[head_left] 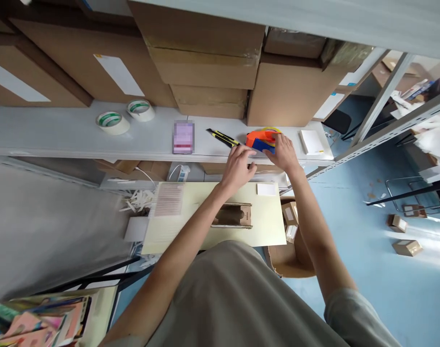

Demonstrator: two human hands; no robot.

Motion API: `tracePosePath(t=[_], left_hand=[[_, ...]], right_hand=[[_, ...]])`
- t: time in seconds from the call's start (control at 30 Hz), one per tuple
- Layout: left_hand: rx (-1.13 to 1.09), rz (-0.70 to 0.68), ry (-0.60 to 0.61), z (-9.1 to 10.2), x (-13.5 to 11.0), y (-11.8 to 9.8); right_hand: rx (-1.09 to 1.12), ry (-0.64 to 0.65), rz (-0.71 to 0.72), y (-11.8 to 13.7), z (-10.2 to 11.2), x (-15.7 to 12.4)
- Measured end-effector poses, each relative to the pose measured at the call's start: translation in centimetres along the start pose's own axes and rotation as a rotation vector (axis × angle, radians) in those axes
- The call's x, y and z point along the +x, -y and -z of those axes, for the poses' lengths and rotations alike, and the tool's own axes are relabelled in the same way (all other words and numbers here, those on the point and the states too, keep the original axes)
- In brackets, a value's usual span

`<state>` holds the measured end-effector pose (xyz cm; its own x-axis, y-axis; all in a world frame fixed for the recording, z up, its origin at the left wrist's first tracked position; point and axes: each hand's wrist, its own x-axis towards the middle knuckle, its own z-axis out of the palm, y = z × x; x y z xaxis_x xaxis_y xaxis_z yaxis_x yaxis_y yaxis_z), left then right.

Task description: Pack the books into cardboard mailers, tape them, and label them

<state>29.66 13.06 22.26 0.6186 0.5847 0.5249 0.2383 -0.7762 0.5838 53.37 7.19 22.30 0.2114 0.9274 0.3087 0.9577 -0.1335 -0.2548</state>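
My right hand [284, 153] grips the right end of an orange and blue tape dispenser [258, 138] on the shelf, fingers over its top and thumb at its lower edge. My left hand [239, 166] is just left of it at the shelf's front edge, thumb and fingers apart, holding nothing I can see. Its fingertips are close to the dispenser; contact is unclear. A black and yellow utility knife [223, 138] lies beside the dispenser, behind my left hand. Below my hands, an open-topped small cardboard box [234, 215] sits on the pale yellow board [267, 231], partly covered by my left forearm.
Two tape rolls, a left one [113, 124] and a right one [141, 111], stand on the grey shelf [61, 130]. Large cartons [209, 67] line its back. A white pad [311, 142] lies at its right end. An open carton [292, 260] with small boxes stands below right.
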Motion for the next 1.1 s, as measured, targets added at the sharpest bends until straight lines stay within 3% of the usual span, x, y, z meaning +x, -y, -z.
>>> tracePosePath(t=[0.13,0.27,0.33,0.43,0.57,0.67,0.83,1.0,1.1], left_hand=[[-0.044,-0.008,-0.028,-0.4,1.1,-0.9],[-0.138,0.081,-0.023,0.0,-1.7,-0.3],[-0.236,0.164,-0.022,0.4,-4.3,-0.1],[-0.42,0.305,-0.037,1.1,-9.0,-0.2],[-0.622,0.469,-0.073,2.2,-15.2,-1.4],[-0.668,0.568,-0.105,3.5,-18.6,-2.0],[-0.585,0.668,-0.099,5.9,-22.3,-1.9],[-0.58,0.686,-0.036,7.9,-24.1,-1.5],[-0.637,0.756,-0.046,9.5,-24.0,0.2]], right_hand=[[-0.058,0.115,0.028,-0.7,-1.8,2.9],[-0.051,0.079,0.026,-0.3,-1.7,2.8],[-0.006,0.049,-0.013,0.7,-1.4,1.0],[0.137,0.024,-0.128,4.2,-1.5,-4.2],[0.581,0.083,-0.306,11.2,-3.2,-12.8],[0.91,0.153,-0.4,16.0,-4.7,-17.0],[1.036,0.281,-0.454,20.3,-6.1,-18.9],[1.004,0.418,-0.446,21.6,-6.7,-19.1],[0.981,0.458,-0.442,21.9,-6.5,-19.4]])
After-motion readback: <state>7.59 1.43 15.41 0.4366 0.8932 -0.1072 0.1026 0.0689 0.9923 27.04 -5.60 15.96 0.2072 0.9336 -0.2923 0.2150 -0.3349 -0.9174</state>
